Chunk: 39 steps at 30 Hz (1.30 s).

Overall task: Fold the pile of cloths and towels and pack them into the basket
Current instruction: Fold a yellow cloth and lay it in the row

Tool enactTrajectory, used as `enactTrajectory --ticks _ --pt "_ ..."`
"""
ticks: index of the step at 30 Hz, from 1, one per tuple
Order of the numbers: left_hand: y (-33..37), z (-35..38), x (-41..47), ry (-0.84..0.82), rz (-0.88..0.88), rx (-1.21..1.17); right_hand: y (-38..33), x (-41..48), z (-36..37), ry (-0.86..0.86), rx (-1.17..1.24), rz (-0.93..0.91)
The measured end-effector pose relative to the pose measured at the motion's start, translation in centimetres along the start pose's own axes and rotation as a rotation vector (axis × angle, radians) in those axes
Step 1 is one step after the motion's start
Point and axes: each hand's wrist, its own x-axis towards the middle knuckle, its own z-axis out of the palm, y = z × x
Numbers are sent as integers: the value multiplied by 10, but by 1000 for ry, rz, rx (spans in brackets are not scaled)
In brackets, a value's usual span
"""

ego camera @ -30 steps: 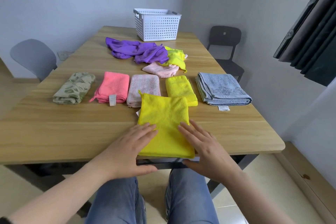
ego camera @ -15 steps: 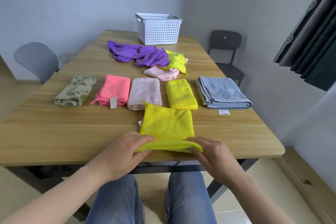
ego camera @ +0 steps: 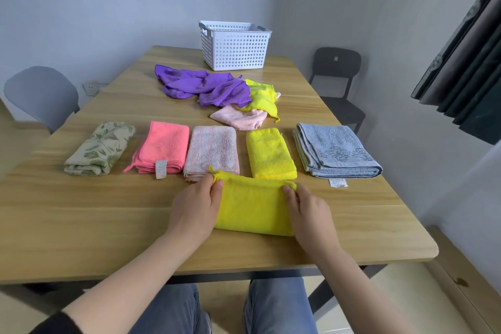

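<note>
A yellow cloth (ego camera: 253, 206) lies folded in half near the table's front edge. My left hand (ego camera: 196, 203) pinches its far left corner, and my right hand (ego camera: 307, 210) pinches its far right corner. Behind it runs a row of folded pieces: a green leaf-print cloth (ego camera: 100, 148), a coral cloth (ego camera: 164, 148), a pale pink towel (ego camera: 211, 150), a yellow cloth (ego camera: 269, 153) and a blue towel (ego camera: 334, 149). Further back is an unfolded pile: purple cloth (ego camera: 206, 87), yellow cloth (ego camera: 261, 97), pink cloth (ego camera: 240, 116). The white perforated basket (ego camera: 234, 47) stands at the far end.
The wooden table (ego camera: 81, 211) has bare surface on both sides of my hands. A grey chair (ego camera: 42, 95) stands at the left and a black chair (ego camera: 337, 76) at the far right. Dark curtains (ego camera: 466, 62) hang on the right. My knees show under the table's edge.
My hands lifted the yellow cloth's near edge and carried it away from me onto the far edge, halving the cloth. They went from flat on it to pinching its far corners.
</note>
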Motion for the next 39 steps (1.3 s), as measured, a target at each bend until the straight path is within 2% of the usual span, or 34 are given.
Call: enactTrajectory --ticks 8,15,23,27,30,32,35,37,39 --pt "4 9 26 -153 -131 243 -4 17 12 -56 -170 103" --pt "5 10 40 -287 -166 277 -3 26 17 -66 -265 171" --pt "8 15 51 -372 -268 322 -5 43 17 -174 -346 257" --pt "9 10 50 -342 -253 390 -2 46 12 -194 -388 311" --pt "9 5 45 -248 -195 462 1 41 9 -169 -449 307" --pt "8 1 42 -95 -93 449 1 38 10 -151 -458 303" --pt "10 7 40 46 282 287 -3 37 11 -125 -458 291" --pt "16 15 41 -83 473 146 -4 35 10 -117 -455 273" --pt "20 20 38 -327 464 89 -4 32 7 -126 -440 250"
